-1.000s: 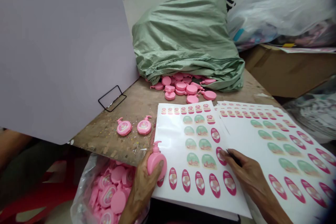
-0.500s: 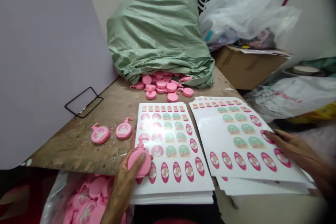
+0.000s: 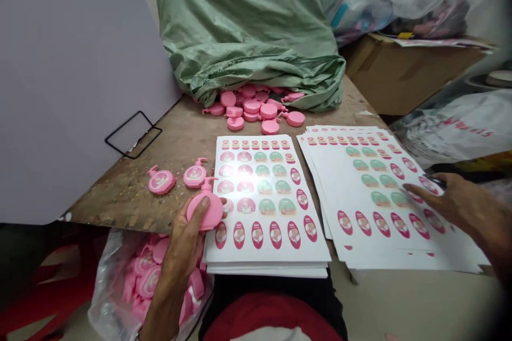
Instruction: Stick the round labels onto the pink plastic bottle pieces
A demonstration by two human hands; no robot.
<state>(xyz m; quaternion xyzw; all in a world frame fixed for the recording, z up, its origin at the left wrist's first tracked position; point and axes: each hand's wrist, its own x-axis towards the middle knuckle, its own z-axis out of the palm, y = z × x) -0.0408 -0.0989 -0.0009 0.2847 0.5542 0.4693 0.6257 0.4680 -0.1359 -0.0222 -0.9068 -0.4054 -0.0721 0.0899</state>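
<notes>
At the near edge of the table, the person's left hand grasps a flat, oval, pink plastic bottle with a moulded pump top pointing away from the person. The thumb presses on the bottle's plain pink face and the fingers curl behind it, with the forearm rising from the bottom of the view. The bottle is held just over the left edge of a stack of white sticker sheets, printed with rows of pink oval and green rounded labels. Below the hand, an open clear plastic bag holds more pink bottles. Two labelled pink bottles lie just beyond it on the scuffed wooden tabletop. To the right, the right hand reaches over a second, fanned stack of sticker sheets, fingers extended and touching the paper, with a small dark object at the hand; whether it is gripped cannot be told. Farther away, loose pink bottles spill from beneath a green woven sack.
</notes>
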